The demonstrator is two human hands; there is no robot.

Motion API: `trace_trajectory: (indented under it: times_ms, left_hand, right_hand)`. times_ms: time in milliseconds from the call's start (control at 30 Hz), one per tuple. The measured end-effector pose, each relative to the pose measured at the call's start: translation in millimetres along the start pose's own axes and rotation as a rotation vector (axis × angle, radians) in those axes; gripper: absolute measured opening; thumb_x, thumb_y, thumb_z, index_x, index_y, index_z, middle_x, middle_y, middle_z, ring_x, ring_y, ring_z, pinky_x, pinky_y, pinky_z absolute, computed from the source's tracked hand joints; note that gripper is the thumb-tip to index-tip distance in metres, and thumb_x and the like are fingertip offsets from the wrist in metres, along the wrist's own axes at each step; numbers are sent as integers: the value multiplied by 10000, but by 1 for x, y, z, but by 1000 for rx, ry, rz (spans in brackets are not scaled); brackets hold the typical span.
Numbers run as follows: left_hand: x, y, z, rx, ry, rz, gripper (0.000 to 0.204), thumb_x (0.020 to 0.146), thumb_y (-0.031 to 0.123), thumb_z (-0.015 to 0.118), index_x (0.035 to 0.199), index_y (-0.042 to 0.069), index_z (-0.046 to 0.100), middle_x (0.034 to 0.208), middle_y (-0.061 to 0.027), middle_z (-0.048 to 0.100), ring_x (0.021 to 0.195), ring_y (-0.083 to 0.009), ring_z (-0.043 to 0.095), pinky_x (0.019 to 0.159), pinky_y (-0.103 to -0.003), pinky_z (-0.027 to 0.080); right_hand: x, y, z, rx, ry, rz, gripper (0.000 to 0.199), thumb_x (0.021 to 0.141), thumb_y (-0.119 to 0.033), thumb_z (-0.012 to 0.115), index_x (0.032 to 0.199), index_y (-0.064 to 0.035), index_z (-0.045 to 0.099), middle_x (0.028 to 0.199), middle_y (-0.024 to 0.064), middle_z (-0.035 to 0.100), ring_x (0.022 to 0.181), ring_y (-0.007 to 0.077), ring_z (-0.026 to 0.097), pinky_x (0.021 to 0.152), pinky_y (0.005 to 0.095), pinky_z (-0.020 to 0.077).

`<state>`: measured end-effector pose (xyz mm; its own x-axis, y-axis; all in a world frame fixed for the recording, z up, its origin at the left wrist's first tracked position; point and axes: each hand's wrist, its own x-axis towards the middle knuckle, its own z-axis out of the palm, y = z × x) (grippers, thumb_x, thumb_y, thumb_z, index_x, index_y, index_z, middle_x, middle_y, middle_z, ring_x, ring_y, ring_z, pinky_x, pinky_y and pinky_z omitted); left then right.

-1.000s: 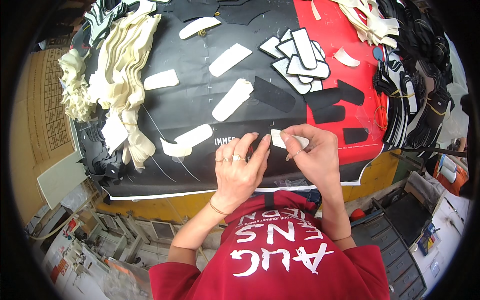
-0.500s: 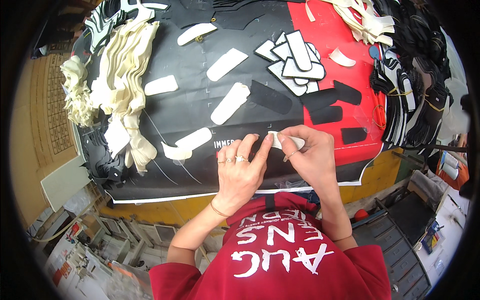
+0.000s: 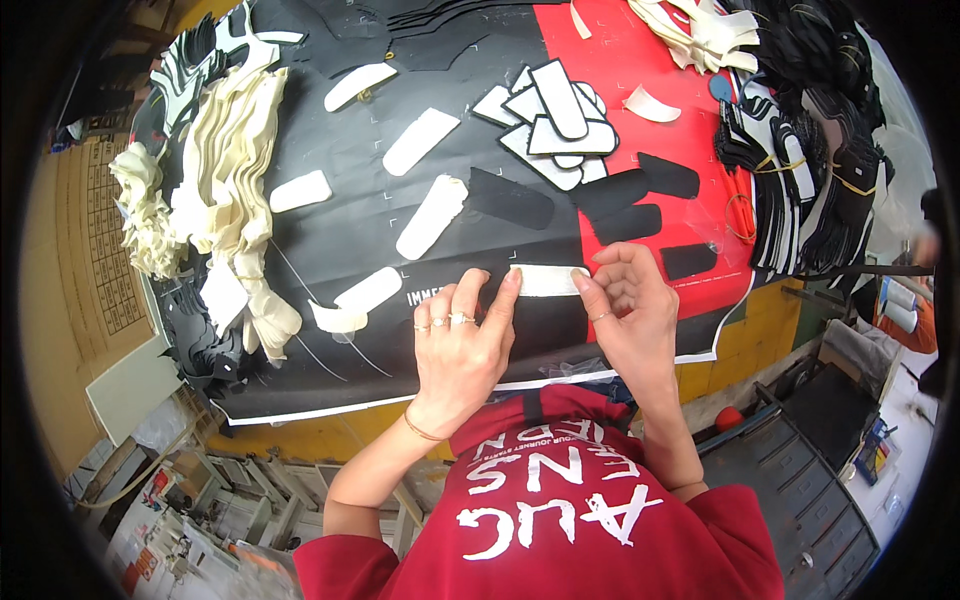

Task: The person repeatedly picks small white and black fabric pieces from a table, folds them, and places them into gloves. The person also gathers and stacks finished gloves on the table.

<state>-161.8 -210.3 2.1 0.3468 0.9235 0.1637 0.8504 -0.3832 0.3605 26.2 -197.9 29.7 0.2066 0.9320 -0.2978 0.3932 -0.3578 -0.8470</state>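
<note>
A cream rounded fabric piece [image 3: 550, 281] is stretched out flat between my two hands, just above or on the black part of the table cover; I cannot tell which. My left hand [image 3: 462, 338] grips its left end at the fingertips. At the other end, my right hand [image 3: 634, 318] has its thumb on the piece, with the fingers curled behind. Similar cream pieces, one frayed at its end [image 3: 432, 217] and one smaller [image 3: 368, 290], lie to the left. Black fabric pieces [image 3: 628, 223] and a pile of white pads with black edges [image 3: 560, 135] lie beyond my hands.
Stacks of wavy cream fabric [image 3: 228, 160] stand at the left. Bundled black and white pieces [image 3: 770, 170] and red-handled scissors [image 3: 738, 205] are at the right. The black and red table cover [image 3: 450, 365] ends close to my body. A dark drawer cabinet [image 3: 780, 500] stands lower right.
The cream piece was bunched and tilted between my fingers; it is now spread flat. My hands have moved slightly apart. The whole view has shifted, with the table's things appearing further left.
</note>
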Motion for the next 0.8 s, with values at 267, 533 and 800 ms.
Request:
trace_trajectory:
  times_ms: [267, 533, 800]
  left_hand:
    - [2, 1, -1, 13, -2, 6, 534, 752, 24, 722, 1264, 170, 678, 1134, -92, 581, 929, -268, 581, 820, -395, 423]
    - [1, 2, -2, 28, -3, 20, 488, 753, 42, 711, 1232, 131, 681, 1152, -91, 573, 953, -268, 573, 827, -405, 427]
    - [0, 3, 1, 116, 22, 44, 470, 720, 109, 693, 1190, 119, 688, 1187, -88, 574, 1002, -275, 576, 856, -408, 442]
  right_hand:
    - [-1, 3, 6, -9, 63, -67, 194, 914, -45, 707, 1015, -17, 543, 666, 42, 585, 517, 82, 549, 474, 246, 430]
    - [-16, 10, 17, -575, 288, -443, 185, 838, -164, 761, 985, -76, 689, 1146, 97, 591, 991, 281, 600, 787, 438, 481]
    - [-33, 23, 33, -777, -223, -594, 697, 967, -497, 502, 1500, -58, 408, 1592, 100, 350, 1475, 263, 319, 1197, 546, 162]
